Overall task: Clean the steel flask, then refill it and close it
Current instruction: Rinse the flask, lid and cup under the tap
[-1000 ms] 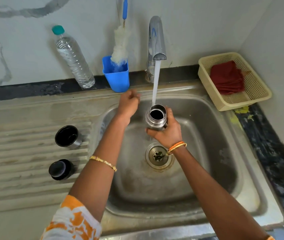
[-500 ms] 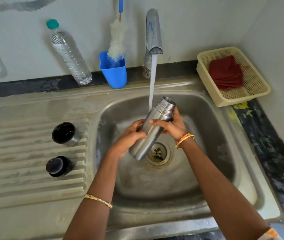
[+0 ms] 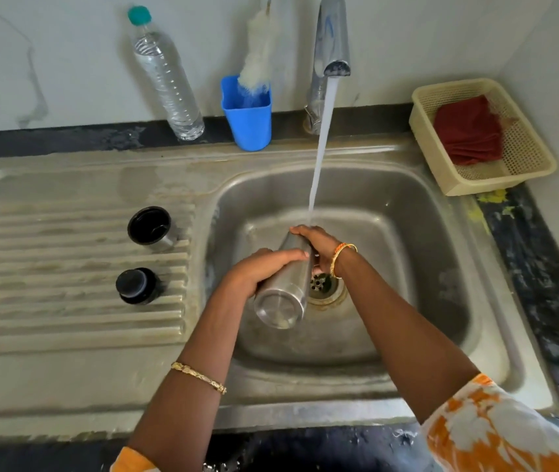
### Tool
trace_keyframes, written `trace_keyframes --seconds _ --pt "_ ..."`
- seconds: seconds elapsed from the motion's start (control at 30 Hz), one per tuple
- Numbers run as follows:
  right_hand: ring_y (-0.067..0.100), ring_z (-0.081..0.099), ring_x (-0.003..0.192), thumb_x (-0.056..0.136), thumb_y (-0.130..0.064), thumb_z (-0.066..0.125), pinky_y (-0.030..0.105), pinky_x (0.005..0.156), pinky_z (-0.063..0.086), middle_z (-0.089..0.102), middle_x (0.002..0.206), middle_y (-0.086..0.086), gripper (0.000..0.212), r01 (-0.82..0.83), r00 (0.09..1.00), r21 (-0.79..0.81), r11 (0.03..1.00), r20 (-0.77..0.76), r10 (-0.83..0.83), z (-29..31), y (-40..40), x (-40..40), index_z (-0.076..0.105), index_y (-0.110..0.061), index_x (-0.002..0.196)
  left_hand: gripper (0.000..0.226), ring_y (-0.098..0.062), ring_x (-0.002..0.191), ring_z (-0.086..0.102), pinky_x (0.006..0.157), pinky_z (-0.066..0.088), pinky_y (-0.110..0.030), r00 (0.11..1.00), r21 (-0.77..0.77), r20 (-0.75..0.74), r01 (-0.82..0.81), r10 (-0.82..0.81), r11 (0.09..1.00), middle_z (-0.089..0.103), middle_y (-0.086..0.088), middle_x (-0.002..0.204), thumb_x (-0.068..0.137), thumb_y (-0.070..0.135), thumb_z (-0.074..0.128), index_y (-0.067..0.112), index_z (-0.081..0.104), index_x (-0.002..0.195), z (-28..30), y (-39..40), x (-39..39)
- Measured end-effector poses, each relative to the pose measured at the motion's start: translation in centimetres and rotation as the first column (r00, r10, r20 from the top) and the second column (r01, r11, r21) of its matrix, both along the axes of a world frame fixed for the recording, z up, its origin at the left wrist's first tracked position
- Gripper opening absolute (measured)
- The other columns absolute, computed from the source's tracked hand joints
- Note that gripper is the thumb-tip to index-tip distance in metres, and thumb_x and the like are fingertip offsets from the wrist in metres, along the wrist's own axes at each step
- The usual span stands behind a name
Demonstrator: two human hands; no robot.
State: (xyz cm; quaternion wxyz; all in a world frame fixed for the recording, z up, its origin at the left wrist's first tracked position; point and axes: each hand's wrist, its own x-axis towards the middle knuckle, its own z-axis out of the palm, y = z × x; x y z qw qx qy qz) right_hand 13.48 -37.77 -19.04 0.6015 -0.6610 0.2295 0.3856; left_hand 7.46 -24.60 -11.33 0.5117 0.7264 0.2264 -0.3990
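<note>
Flask: steel flask [image 3: 284,287] tipped over the sink [image 3: 390,185] drain, base toward the viewer, probably to drain rinse water
Left hand [image 3: 261,270]: curled round the body, steadying
Right hand [image 3: 319,241]: wrapped over the far mouth end — under the tap stream [image 3: 320,148]
Caps: cup lid [image 3: 150,228] and stopper [image 3: 136,286] parked left on the drainboard — out of the splash

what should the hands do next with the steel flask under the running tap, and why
Probably turn the cylindrical steel flask mouth-up under the stream. Left hand and right hand hold it tilted, base toward the camera, so tap water lands on the right hand, not inside.
</note>
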Motion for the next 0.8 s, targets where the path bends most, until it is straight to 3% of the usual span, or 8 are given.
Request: trace_keyframes --seconds 0.13,0.2,0.33,0.43,0.53,0.67,0.73,0.8 --pt "0.027 0.065 0.087 0.077 -0.057 0.061 0.037 0.068 0.057 0.065 0.106 0.013 0.051 -0.097 0.995 -0.055 0.994 0.000 0.097 1.2 0.3 0.7 0.059 -0.018 0.110 0.039 -0.020 0.069 0.065 0.055 0.054 -0.025 0.995 -0.140 -0.051 -0.092 0.086 0.986 0.066 -0.011 0.088 0.086 0.044 0.065 0.012 0.054 0.106 1.8 -0.4 0.1" --pt "0.026 0.067 0.088 0.071 -0.060 0.064 0.039 0.075 0.058 0.067 0.107 0.012 0.056 -0.115 0.993 -0.061 0.991 -0.034 0.113 1.9 0.3 1.3 0.061 -0.018 0.108 0.036 -0.019 0.068 0.065 0.055 0.054 -0.026 0.992 -0.176 -0.051 -0.121 0.114 0.977 0.065 -0.011 0.088 0.087 0.043 0.064 0.013 0.054 0.103 2.3 -0.4 0.4" --pt "0.022 0.067 0.074 0.068 -0.058 0.069 0.032 0.060 0.056 0.065 0.097 0.008 0.062 -0.175 0.975 -0.023 0.984 -0.144 0.170 3.7 0.1 1.7 0.060 -0.014 0.112 0.045 -0.021 0.071 0.065 0.062 0.057 -0.030 0.984 -0.271 -0.051 -0.181 0.173 0.946 0.065 -0.014 0.090 0.089 0.041 0.062 0.009 0.054 0.120 3.3 -0.1 0.3" --pt "0.024 0.066 0.079 0.069 -0.058 0.067 0.034 0.068 0.057 0.065 0.101 0.007 0.065 -0.224 0.955 -0.007 0.975 -0.202 0.218 4.0 -0.2 1.5 0.059 -0.013 0.115 0.034 -0.020 0.068 0.063 0.058 0.057 -0.027 0.966 -0.374 -0.115 -0.259 0.233 0.890 0.064 -0.013 0.085 0.091 0.035 0.059 0.009 0.057 0.112 3.9 0.1 -0.5" --pt "0.026 0.065 0.082 0.070 -0.057 0.065 0.034 0.072 0.055 0.065 0.101 0.009 0.062 -0.219 0.959 0.017 0.976 -0.182 0.218 4.6 -0.5 1.8 0.059 -0.012 0.111 0.029 -0.020 0.070 0.064 0.065 0.056 -0.029 0.956 -0.462 -0.124 -0.291 0.264 0.838 0.065 -0.011 0.084 0.091 0.035 0.058 0.009 0.060 0.104 4.3 0.4 -0.8" --pt "0.025 0.063 0.085 0.069 -0.055 0.066 0.033 0.078 0.053 0.063 0.097 0.009 0.066 -0.198 0.964 0.056 0.979 -0.169 0.204 4.6 -0.5 1.9 0.057 -0.011 0.117 0.038 -0.023 0.085 0.063 0.089 0.050 -0.039 0.954 -0.435 -0.153 -0.300 0.259 0.849 0.067 -0.011 0.092 0.082 0.042 0.065 0.009 0.062 0.102 4.5 0.8 -0.2" --pt "0.024 0.064 0.084 0.069 -0.057 0.066 0.033 0.074 0.055 0.063 0.102 0.008 0.070 -0.184 0.961 0.044 0.982 -0.200 0.189 4.6 -0.4 1.6 0.056 -0.012 0.122 0.042 -0.023 0.084 0.064 0.089 0.051 -0.039 0.957 -0.402 -0.175 -0.286 0.234 0.870 0.068 -0.011 0.092 0.083 0.044 0.066 0.009 0.062 0.104 4.1 1.0 -0.2" --pt "0.025 0.066 0.090 0.067 -0.060 0.067 0.037 0.080 0.056 0.066 0.107 0.009 0.073 -0.162 0.978 0.068 0.984 -0.123 0.170 4.8 -0.4 1.8 0.058 -0.012 0.121 0.053 -0.025 0.089 0.068 0.087 0.055 -0.039 0.977 -0.365 -0.119 -0.207 0.174 0.908 0.071 -0.012 0.100 0.079 0.046 0.072 0.009 0.061 0.115 3.8 1.2 0.0"
